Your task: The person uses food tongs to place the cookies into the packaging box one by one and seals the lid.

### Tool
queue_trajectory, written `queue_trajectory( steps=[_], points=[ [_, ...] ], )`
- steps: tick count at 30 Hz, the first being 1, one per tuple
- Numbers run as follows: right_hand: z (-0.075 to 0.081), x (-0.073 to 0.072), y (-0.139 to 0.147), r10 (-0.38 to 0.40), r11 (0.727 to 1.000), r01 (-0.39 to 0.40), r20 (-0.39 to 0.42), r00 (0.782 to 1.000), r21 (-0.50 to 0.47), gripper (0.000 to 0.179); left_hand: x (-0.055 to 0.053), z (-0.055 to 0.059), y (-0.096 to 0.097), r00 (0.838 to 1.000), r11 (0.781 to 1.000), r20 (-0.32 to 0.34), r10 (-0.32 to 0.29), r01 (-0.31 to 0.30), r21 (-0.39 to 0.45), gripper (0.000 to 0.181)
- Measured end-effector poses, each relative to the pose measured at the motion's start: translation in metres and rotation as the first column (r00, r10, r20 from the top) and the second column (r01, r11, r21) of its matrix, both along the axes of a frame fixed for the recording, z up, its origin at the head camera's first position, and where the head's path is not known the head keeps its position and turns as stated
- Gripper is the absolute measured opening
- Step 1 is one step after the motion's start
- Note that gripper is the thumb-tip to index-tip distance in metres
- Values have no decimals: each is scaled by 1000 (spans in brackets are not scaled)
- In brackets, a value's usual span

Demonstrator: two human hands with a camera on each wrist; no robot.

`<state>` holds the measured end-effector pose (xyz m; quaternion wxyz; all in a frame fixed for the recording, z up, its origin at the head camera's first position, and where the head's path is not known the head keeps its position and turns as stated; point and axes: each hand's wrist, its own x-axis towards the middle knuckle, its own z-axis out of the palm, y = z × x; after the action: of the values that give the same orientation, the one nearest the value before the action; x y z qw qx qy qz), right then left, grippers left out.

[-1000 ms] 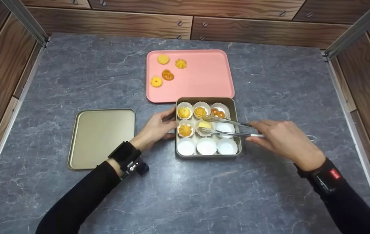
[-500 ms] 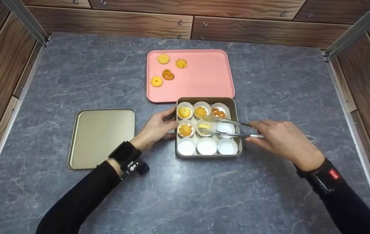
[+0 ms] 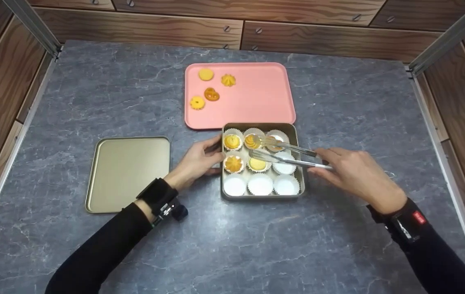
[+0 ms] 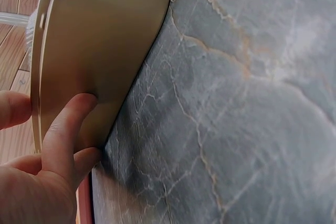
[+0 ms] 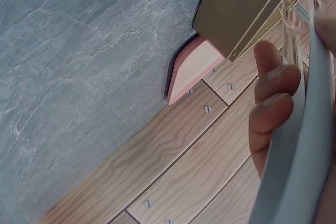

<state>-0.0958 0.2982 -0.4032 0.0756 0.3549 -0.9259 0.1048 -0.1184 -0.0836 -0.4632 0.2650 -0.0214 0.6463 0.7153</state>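
My left hand (image 3: 194, 163) rests its fingertips against the left side of a gold tin box (image 3: 263, 197), thumb at the rim. From the left wrist, the index finger (image 4: 65, 129) lies fairly straight on the tin's wall. My right hand (image 3: 359, 175) holds clear tongs (image 3: 297, 162) from the right, fingers curled round the handle (image 5: 294, 140). The tong tips are spread apart with nothing between them, over the tin's middle and back rows. Just below one tip, a round yellow cookie (image 3: 257, 164) sits in the central paper cup. Other cups hold a flower-shaped cookie (image 3: 233, 164), swirl cookies and a partly covered pretzel.
Behind the tin lies a pink tray (image 3: 256, 90) with a round cookie (image 3: 205, 74), a fluted cookie (image 3: 228, 80), a pretzel (image 3: 212, 94) and a ring cookie (image 3: 197, 103). The tin's lid (image 3: 130, 171) lies left, near my left forearm. Wood-patterned walls border the table.
The tongs' tips have shifted toward the back of the tin, off the round yellow cookie, which stays in the central cup. My left hand has kept its place.
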Motion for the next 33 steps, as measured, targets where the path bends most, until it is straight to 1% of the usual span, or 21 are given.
queue_trajectory(
  steps=[2, 8, 12, 17, 22, 25, 30, 33],
  points=[
    [-1, -3, -2, -13, 1000, 12, -10, 1000, -15, 47, 0, 0, 0, 1000, 1000, 2, 1, -1, 0, 75],
    [-2, -16, -12, -53, 997, 49, -76, 996, -52, 47, 1, -1, 0, 1000, 1000, 21, 6, -7, 13, 75],
    [-1, -28, -23, -92, 993, 85, -84, 992, -78, 46, 0, -2, 1, 1000, 1000, 18, 5, -6, 2, 74],
    [3, -46, -41, -141, 986, 135, -61, 988, -95, 45, 0, -1, 0, 1000, 1000, 17, 5, -5, -1, 74],
    [7, -66, -57, -173, 981, 171, -13, 985, -91, 45, 0, 0, 0, 1000, 1000, 21, 8, -9, 17, 75],
    [8, -77, -65, -194, 978, 195, 18, 981, -74, 44, 0, 0, 0, 1000, 1000, 18, 6, -6, 24, 75],
    [9, -95, -77, -230, 971, 233, 60, 971, -47, 38, 0, -1, -1, 1000, 1000, 12, 0, 0, 10, 75],
    [10, -107, -83, -255, 966, 257, 67, 965, -23, 38, 0, 0, -1, 1000, 1000, 12, 1, -1, -4, 75]
  ],
)
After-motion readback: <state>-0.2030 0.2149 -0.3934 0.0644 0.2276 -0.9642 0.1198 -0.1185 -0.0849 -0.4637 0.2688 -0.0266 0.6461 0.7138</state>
